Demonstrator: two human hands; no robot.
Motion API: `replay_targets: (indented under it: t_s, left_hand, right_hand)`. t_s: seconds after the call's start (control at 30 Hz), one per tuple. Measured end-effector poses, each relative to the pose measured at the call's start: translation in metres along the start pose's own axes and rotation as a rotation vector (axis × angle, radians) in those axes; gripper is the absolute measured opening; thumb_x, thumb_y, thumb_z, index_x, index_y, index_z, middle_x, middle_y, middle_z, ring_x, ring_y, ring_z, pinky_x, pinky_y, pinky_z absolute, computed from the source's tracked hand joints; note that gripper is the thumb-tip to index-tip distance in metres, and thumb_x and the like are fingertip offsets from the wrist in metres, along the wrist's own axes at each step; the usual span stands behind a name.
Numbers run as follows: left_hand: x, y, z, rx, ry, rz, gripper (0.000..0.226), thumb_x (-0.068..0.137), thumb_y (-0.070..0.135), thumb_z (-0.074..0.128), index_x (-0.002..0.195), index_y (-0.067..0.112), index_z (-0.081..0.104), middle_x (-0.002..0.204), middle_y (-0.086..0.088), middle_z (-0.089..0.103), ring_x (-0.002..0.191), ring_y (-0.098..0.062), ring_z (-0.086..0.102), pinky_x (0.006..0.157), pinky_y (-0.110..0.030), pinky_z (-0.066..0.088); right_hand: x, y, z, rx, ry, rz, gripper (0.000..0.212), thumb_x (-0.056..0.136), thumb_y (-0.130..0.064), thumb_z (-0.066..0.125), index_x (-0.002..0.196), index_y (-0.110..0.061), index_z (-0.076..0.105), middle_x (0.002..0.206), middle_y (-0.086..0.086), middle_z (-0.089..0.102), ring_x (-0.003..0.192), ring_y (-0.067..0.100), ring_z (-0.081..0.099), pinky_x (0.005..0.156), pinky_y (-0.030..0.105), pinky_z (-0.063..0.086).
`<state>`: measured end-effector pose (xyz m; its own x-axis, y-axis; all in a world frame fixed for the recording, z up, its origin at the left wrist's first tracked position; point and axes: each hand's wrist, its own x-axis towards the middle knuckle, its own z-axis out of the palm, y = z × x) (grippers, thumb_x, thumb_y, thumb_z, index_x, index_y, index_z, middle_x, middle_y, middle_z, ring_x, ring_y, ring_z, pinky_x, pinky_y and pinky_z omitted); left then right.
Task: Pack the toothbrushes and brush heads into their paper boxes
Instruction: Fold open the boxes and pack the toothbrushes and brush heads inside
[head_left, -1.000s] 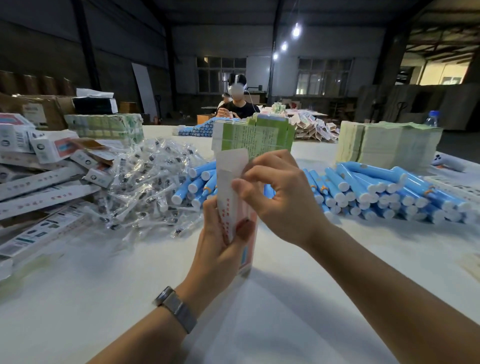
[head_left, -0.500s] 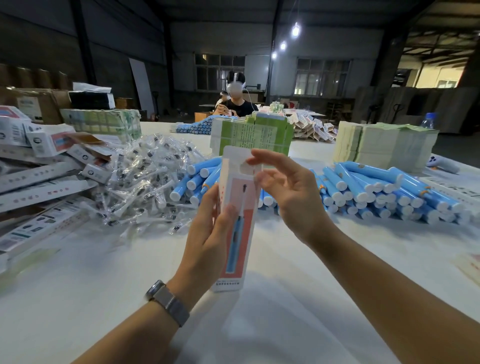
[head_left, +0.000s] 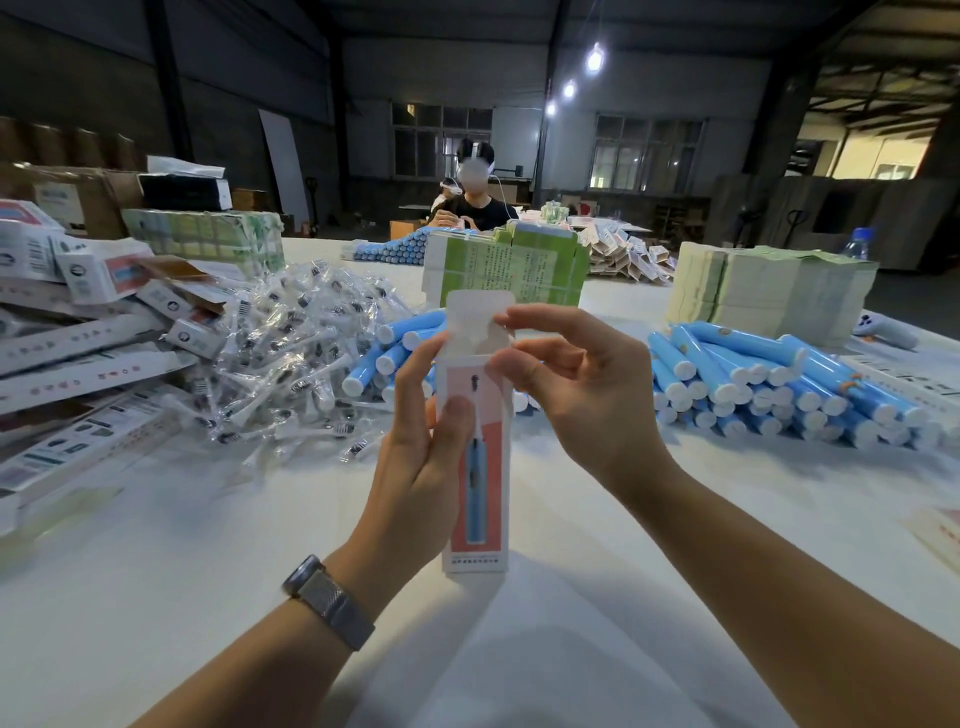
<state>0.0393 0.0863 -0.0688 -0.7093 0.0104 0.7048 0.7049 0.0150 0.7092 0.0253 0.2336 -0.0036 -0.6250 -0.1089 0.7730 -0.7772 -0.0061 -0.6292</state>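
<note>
Nearest: two bare forearms over a white table (head_left: 156, 597), a metal-band watch (head_left: 332, 603) on the left wrist.

Left hand (head_left: 421, 467): curled round the paper box (head_left: 480, 499), thumb pressed on its printed front, fingers behind. The box stands upright above the table, between the two hands; pink and white, a blue toothbrush pictured on it, top flap (head_left: 478, 322) raised.

Right hand (head_left: 576, 395): forefinger and thumb pinching the right edge of the flap, remaining fingers loosely curled.

Mid table, left: heap of brush heads (head_left: 291, 364) in clear wrappers. Left of that, a pile of flat and folded paper boxes (head_left: 78, 353), white with pink and teal print.

Mid table, centre and right: blue toothbrush handles (head_left: 769, 384) with white end caps, stacked lying down; a smaller lot (head_left: 384, 358) lies behind the held box.

Beyond: bundled green-and-cream printed sheets (head_left: 519, 270) directly behind the box; a taller cream stack (head_left: 763, 286) at right; a wrapped green bundle (head_left: 208, 234) at left. A water bottle (head_left: 857, 244) at the far right edge.

Far end of table: a seated person in a dark top (head_left: 480, 210), more blue handles and cartons before them.

Room: a dim hall, dark walls, steel posts, paned windows (head_left: 644, 150) at the back, three hanging lamps (head_left: 595, 57), cardboard cartons (head_left: 67, 192) along the left.
</note>
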Motion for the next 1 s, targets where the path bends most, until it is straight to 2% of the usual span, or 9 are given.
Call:
replay_targets:
  t_s: [0.13,0.2,0.33,0.4,0.53,0.6,0.73,0.87,1.0]
  left_hand:
    - [0.000,0.003,0.001,0.011,-0.008,-0.034,0.033,0.100,0.035,0.041,0.125,0.057,0.039,0.095,0.008,0.068,0.080,-0.025,0.066,0.072,-0.057,0.059]
    - [0.000,0.005,0.001,0.000,-0.010,-0.048,0.032,0.099,0.036,0.042,0.123,0.056,0.039,0.093,0.007,0.068,0.078,-0.024,0.067,0.072,-0.057,0.059]
    - [0.000,0.011,0.000,-0.053,-0.012,-0.052,0.027,0.095,0.042,0.051,0.117,0.055,0.044,0.093,-0.007,0.071,0.077,-0.040,0.067,0.070,-0.063,0.056]
    - [0.001,0.012,0.000,-0.077,-0.016,-0.047,0.027,0.090,0.046,0.053,0.115,0.053,0.046,0.092,-0.012,0.070,0.077,-0.043,0.066,0.068,-0.065,0.055]
    - [0.001,0.013,0.000,-0.078,-0.028,-0.046,0.024,0.091,0.045,0.052,0.113,0.054,0.046,0.093,-0.014,0.069,0.078,-0.042,0.068,0.070,-0.064,0.056]
    - [0.001,0.014,0.000,-0.084,-0.029,-0.057,0.025,0.096,0.038,0.051,0.113,0.055,0.046,0.094,-0.013,0.069,0.078,-0.041,0.068,0.070,-0.064,0.057]
    - [0.001,0.013,0.000,-0.093,-0.044,-0.065,0.032,0.097,0.033,0.046,0.116,0.059,0.043,0.098,-0.003,0.070,0.083,-0.039,0.068,0.074,-0.064,0.057]
    - [0.001,0.009,0.001,-0.155,-0.023,-0.072,0.040,0.098,0.030,0.049,0.122,0.060,0.036,0.101,-0.004,0.071,0.084,-0.041,0.067,0.077,-0.067,0.055]
    - [0.003,0.006,0.000,-0.156,-0.041,-0.054,0.043,0.094,0.040,0.051,0.128,0.061,0.036,0.110,0.008,0.071,0.090,-0.035,0.069,0.079,-0.068,0.055]
  right_hand:
    - [-0.001,0.002,-0.001,0.000,-0.037,-0.004,0.029,0.083,-0.001,0.072,0.103,-0.022,0.068,0.095,-0.008,0.076,0.090,0.015,0.073,0.080,0.026,0.058]
    - [-0.001,0.002,-0.001,-0.014,-0.064,-0.004,0.026,0.084,-0.003,0.071,0.102,-0.022,0.067,0.090,-0.006,0.076,0.089,0.016,0.073,0.082,0.029,0.058]
    - [0.004,0.000,-0.006,-0.058,-0.085,-0.005,0.022,0.082,-0.010,0.072,0.097,-0.025,0.067,0.088,-0.003,0.075,0.090,0.022,0.072,0.084,0.043,0.057]
    - [0.007,-0.002,-0.009,-0.054,-0.123,-0.019,0.022,0.081,-0.008,0.072,0.096,-0.023,0.065,0.088,-0.001,0.075,0.089,0.023,0.072,0.085,0.043,0.056]
    - [0.009,-0.004,-0.010,-0.007,-0.144,-0.025,0.036,0.080,0.002,0.072,0.104,-0.021,0.058,0.080,-0.004,0.074,0.091,0.015,0.070,0.087,0.031,0.054]
    - [0.008,-0.005,-0.008,0.031,-0.105,-0.030,0.048,0.078,0.008,0.072,0.111,-0.021,0.054,0.087,-0.001,0.069,0.092,0.012,0.067,0.085,0.029,0.054]
    - [0.010,-0.005,-0.009,0.017,-0.078,-0.027,0.074,0.077,0.003,0.075,0.133,-0.034,0.045,0.111,-0.002,0.062,0.094,0.017,0.063,0.081,0.044,0.056]
    - [0.013,-0.002,-0.012,-0.015,-0.146,-0.028,0.051,0.077,-0.002,0.075,0.118,-0.026,0.057,0.095,-0.008,0.070,0.092,0.015,0.066,0.074,0.050,0.050]
    - [0.013,-0.002,-0.011,-0.016,-0.205,-0.037,0.037,0.076,-0.003,0.075,0.104,-0.023,0.061,0.086,-0.004,0.069,0.086,0.017,0.065,0.070,0.048,0.046]
